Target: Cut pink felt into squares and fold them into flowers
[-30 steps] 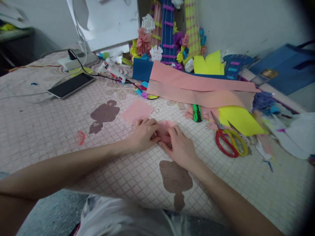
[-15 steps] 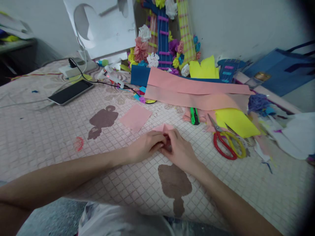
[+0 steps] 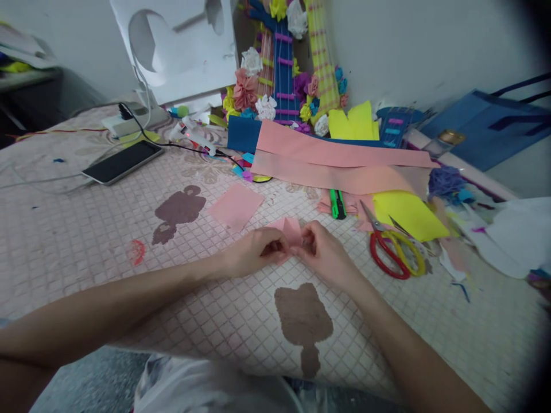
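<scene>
My left hand [image 3: 253, 257] and my right hand [image 3: 325, 253] meet over the quilted pink bed cover [image 3: 77, 235]. Both pinch one small folded pink paper piece [image 3: 291, 229], lifted slightly off the cover, its upper corner sticking up between the fingertips. A flat pink paper square [image 3: 236, 205] lies just beyond my left hand. Red and yellow scissors [image 3: 396, 252] lie to the right of my right hand.
Long pink paper sheets [image 3: 340, 163], a yellow sheet [image 3: 408, 215] and a green utility knife [image 3: 337, 203] lie behind my hands. A phone [image 3: 123, 162], a glue gun [image 3: 193, 133] with cable, a paper-flower craft piece [image 3: 284, 74] and a blue bag [image 3: 495, 123] fill the back.
My hands have gone from pressing the pink piece flat on the cover to lifting it and pinching it between the fingertips. The view has shifted slightly.
</scene>
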The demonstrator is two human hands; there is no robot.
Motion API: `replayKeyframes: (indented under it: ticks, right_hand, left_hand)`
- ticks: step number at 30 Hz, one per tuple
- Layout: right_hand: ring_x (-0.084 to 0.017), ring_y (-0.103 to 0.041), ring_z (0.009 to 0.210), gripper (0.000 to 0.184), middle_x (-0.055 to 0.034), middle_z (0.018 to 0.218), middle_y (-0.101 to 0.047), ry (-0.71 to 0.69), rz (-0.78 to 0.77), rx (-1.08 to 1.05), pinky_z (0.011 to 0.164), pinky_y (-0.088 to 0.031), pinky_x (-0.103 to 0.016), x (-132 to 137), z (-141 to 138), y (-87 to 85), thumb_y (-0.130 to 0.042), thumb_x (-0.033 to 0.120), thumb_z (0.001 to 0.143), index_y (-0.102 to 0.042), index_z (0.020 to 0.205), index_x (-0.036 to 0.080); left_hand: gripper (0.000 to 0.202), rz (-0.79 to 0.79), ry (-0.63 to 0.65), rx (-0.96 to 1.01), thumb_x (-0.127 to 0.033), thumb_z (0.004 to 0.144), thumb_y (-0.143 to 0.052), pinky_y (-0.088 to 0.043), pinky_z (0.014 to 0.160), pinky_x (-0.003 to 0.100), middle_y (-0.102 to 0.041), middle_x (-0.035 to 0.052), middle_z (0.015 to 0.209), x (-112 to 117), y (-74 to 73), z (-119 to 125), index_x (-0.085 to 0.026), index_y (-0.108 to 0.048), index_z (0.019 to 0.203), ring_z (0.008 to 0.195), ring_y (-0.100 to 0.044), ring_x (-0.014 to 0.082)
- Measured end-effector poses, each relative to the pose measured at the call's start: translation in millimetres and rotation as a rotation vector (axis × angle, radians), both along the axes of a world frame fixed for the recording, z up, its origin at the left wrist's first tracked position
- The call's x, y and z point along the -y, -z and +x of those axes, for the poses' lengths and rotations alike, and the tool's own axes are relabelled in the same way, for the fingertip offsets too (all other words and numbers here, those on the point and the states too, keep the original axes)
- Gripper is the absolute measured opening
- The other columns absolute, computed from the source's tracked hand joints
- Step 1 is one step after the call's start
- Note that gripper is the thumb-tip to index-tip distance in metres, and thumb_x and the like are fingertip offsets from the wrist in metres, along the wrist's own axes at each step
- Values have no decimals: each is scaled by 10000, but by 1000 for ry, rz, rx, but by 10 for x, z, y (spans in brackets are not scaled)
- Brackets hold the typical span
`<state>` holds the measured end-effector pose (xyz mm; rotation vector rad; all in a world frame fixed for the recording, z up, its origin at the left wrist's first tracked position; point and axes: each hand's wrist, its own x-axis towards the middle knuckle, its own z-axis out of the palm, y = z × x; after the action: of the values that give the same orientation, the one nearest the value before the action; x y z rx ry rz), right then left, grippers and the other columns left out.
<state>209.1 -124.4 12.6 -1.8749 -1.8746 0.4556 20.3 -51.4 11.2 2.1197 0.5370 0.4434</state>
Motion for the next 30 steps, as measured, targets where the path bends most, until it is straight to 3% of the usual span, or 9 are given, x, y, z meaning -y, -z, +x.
replayKeyframes:
  ticks: [4,8,11,14,16,18,24,30]
  right_hand:
    - [-202,-573,793,245,-47,919,-556,21,21,37,625,-436,-309,4,25,-7,-603,282,758,-439,929,219]
    - [-155,-558,645,306,2,792,-556,-3,-79,-142,590,-439,-287,-21,153,-35,-627,317,758,-473,1003,218]
    - [-131,-529,524,233,16,716,-571,50,-67,-289,542,-424,-279,-86,214,-41,-479,375,867,-498,1031,211]
    - [-139,-530,534,188,1,674,-582,81,60,-227,564,-411,-288,-191,208,0,-409,326,892,-547,867,200]
    - [-155,-548,602,140,-10,687,-596,62,103,-141,588,-401,-288,-259,182,42,-470,289,852,-550,775,203]
    - [-164,-549,637,111,-13,699,-601,60,107,-48,580,-381,-281,-303,148,76,-544,298,806,-545,745,206]
    - [-163,-544,644,191,-18,738,-615,129,44,84,546,-338,-267,-304,34,56,-630,375,760,-548,748,204]
    - [-148,-524,580,160,2,659,-616,165,-60,-7,515,-304,-266,-289,-15,-19,-632,333,749,-557,682,208]
  left_hand:
    - [72,95,-65,44,-133,774,-576,-463,650,234,-564,37,841,50,51,23,-148,-563,843,761,-544,130]
    - [123,154,-3,62,-65,749,-544,-462,660,233,-553,48,863,65,61,21,-141,-564,845,784,-539,135]
    - [125,161,36,113,-44,751,-513,-456,656,227,-572,38,812,34,53,-1,-142,-569,802,768,-544,132]
    - [136,203,-133,178,-47,763,-490,-449,667,239,-593,29,790,-79,46,-40,-148,-578,789,744,-552,127]
    - [103,288,-296,134,-91,777,-509,-446,708,273,-604,36,813,-189,45,-63,-149,-586,816,774,-555,144]
    - [75,361,-368,1,-163,793,-537,-437,734,307,-605,47,835,-293,43,-67,-148,-593,841,799,-552,166]
    - [155,399,-342,-305,-304,808,-555,-403,739,343,-625,58,880,-408,-35,66,-159,-605,835,847,-553,209]
    - [80,242,-273,-309,-244,713,-625,-380,632,264,-629,8,713,-475,-90,148,-169,-618,739,727,-548,166]
